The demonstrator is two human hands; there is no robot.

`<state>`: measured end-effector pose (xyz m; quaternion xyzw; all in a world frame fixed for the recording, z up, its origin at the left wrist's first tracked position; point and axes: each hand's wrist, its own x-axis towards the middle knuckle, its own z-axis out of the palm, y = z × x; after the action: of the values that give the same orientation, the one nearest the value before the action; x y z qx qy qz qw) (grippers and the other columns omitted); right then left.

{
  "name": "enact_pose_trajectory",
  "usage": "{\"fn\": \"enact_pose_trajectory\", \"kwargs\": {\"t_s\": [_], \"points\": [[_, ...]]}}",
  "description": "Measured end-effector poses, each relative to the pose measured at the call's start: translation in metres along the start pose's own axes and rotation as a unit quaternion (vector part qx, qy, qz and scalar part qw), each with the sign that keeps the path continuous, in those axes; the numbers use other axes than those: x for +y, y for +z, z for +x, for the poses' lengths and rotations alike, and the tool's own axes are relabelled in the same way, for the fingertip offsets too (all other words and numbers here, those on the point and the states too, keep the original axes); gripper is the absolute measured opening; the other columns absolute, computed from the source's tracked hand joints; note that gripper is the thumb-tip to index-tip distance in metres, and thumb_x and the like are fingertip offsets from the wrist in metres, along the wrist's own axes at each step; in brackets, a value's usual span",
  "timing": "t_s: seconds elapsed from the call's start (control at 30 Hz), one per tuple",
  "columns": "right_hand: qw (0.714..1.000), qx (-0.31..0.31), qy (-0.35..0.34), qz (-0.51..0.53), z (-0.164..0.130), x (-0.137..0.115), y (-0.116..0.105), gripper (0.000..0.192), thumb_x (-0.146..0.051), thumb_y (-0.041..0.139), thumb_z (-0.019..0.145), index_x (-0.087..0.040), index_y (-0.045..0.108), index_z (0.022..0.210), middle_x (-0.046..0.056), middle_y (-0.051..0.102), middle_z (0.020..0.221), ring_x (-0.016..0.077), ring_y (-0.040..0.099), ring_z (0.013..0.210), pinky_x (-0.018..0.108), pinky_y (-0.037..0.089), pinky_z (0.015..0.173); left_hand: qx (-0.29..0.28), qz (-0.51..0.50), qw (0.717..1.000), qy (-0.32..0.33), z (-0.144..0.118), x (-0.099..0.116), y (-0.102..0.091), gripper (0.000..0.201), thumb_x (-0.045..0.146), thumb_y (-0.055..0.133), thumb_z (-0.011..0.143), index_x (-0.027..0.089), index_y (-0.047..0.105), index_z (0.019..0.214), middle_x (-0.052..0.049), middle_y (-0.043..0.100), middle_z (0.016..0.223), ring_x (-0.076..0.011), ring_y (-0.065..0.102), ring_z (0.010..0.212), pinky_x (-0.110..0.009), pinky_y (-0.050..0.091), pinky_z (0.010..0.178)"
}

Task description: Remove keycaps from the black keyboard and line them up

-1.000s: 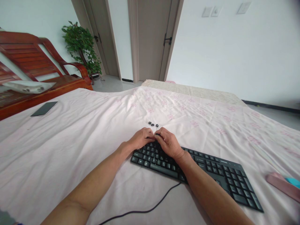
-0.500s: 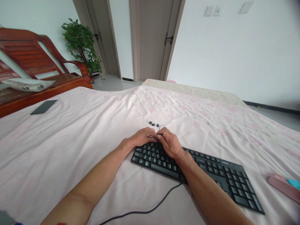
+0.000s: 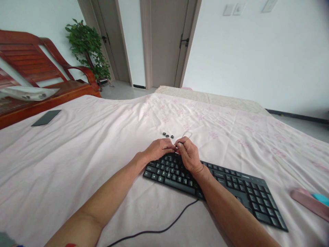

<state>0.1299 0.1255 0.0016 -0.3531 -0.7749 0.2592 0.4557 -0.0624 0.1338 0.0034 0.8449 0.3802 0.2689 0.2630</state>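
Observation:
My right hand (image 3: 189,153) is closed over the top rows of a black keyboard (image 3: 180,187), pinching a keycap puller whose thin wire loop (image 3: 189,133) sticks up past the fingers. Right beside it, the fingertips of my left hand (image 3: 159,149) are pressed together at the keyboard's back edge, meeting the right fingertips. A small dark bit shows between the two hands, but what the left fingers hold is too small to make out. Just beyond the hands, loose black keycaps (image 3: 167,136) lie on the pale pink flowered cloth (image 3: 123,137).
The keyboard's cable (image 3: 154,232) curves toward me across the cloth. A pink case (image 3: 305,199) with something blue lies at the right edge. At the far left is a dark flat slab (image 3: 46,117), with a wooden bench (image 3: 28,58) and a plant (image 3: 86,44) behind.
The wire loop has tilted away to the right and stands farther out from the right fingers. The left fingertips have shifted slightly right, toward the right hand.

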Motion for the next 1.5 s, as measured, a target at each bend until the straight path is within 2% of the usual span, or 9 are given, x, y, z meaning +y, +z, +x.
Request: {"fn": "enact_pose_trajectory", "kwargs": {"t_s": [0.27,0.43,0.5,0.67,0.8,0.93,1.0,1.23,1.5], "points": [[1.0,0.006,0.015,0.02,0.002,0.002,0.001,0.025,-0.038,0.04,0.099,-0.022,0.058,0.093,0.003,0.055,0.084,0.0155,0.058,0.074,0.028,0.05,0.066,0.018,-0.053,0.998,-0.034,-0.003,0.003,0.003,0.016,0.025,0.064,0.085,0.023,0.073,0.099,-0.001,0.066,0.095,-0.0135,0.06,0.081,-0.026,0.047,0.079],[0.997,-0.029,-0.06,0.036,0.005,-0.002,-0.002,0.023,-0.035,0.043,0.098,-0.022,0.06,0.089,0.004,0.059,0.084,0.0172,0.059,0.08,0.033,0.051,0.075,0.044,-0.033,0.996,-0.067,-0.003,0.003,0.006,0.012,0.025,0.066,0.084,0.02,0.073,0.091,0.001,0.07,0.085,-0.0135,0.062,0.077,-0.025,0.047,0.076],[0.996,-0.026,-0.061,0.053,0.006,-0.004,-0.003,0.023,-0.035,0.045,0.097,-0.021,0.061,0.088,0.004,0.06,0.084,0.0167,0.059,0.079,0.033,0.051,0.074,0.05,-0.024,0.996,-0.067,-0.002,0.006,0.006,0.012,0.026,0.065,0.084,0.02,0.074,0.091,0.0,0.071,0.086,-0.0147,0.063,0.08,-0.025,0.047,0.078],[0.981,0.067,0.088,0.157,0.007,-0.004,-0.003,0.026,-0.042,0.049,0.095,-0.02,0.06,0.087,-0.002,0.056,0.066,0.0114,0.054,0.055,0.026,0.047,0.053,0.05,-0.087,0.991,-0.085,0.0,0.01,0.004,0.017,0.025,0.065,0.083,0.021,0.075,0.096,-0.001,0.075,0.095,-0.017,0.067,0.09,-0.027,0.048,0.085],[0.964,0.093,0.112,0.222,0.009,0.001,-0.003,0.028,-0.045,0.053,0.092,-0.019,0.061,0.085,-0.003,0.055,0.06,0.0111,0.053,0.052,0.025,0.046,0.052,0.019,-0.129,0.981,-0.141,0.002,0.006,0.002,0.018,0.029,0.069,0.078,0.019,0.077,0.09,-0.001,0.076,0.088,-0.0188,0.069,0.086,-0.027,0.05,0.081],[0.921,0.24,0.143,0.272,0.015,0.009,-0.007,0.03,-0.048,0.054,0.091,-0.019,0.059,0.088,-0.004,0.055,0.056,0.01,0.05,0.047,0.022,0.043,0.048,0.046,-0.148,0.975,-0.157,0.003,0.002,0.003,0.02,0.031,0.069,0.078,0.019,0.077,0.092,-0.002,0.076,0.09,-0.019,0.068,0.086,-0.028,0.05,0.082],[0.91,0.28,0.144,0.27,0.018,0.012,-0.009,0.03,-0.049,0.055,0.09,-0.019,0.06,0.09,-0.004,0.056,0.057,0.0095,0.05,0.047,0.022,0.043,0.048,0.073,-0.147,0.975,-0.15,0.004,0.001,0.005,0.02,0.029,0.067,0.078,0.019,0.076,0.094,-0.003,0.075,0.092,-0.0186,0.068,0.086,-0.028,0.05,0.082],[0.894,0.32,0.143,0.279,0.021,0.014,-0.015,0.031,-0.049,0.057,0.089,-0.018,0.061,0.09,-0.004,0.054,0.058,0.0087,0.05,0.048,0.021,0.042,0.047,0.133,-0.041,0.979,-0.147,0.032,-0.008,0.009,0.032,0.02,0.068,0.076,0.02,0.072,0.107,-0.003,0.074,0.091,-0.0165,0.067,0.082,-0.027,0.052,0.079],[0.891,0.333,0.145,0.272,0.023,0.017,-0.02,0.034,-0.052,0.057,0.088,-0.018,0.061,0.091,-0.005,0.053,0.057,0.0086,0.05,0.046,0.021,0.042,0.046,0.084,0.132,0.982,-0.107,0.071,-0.013,0.013,0.022,0.016,0.065,0.075,0.024,0.075,0.093,-0.002,0.074,0.094,-0.0203,0.066,0.089,-0.03,0.048,0.082]]}}
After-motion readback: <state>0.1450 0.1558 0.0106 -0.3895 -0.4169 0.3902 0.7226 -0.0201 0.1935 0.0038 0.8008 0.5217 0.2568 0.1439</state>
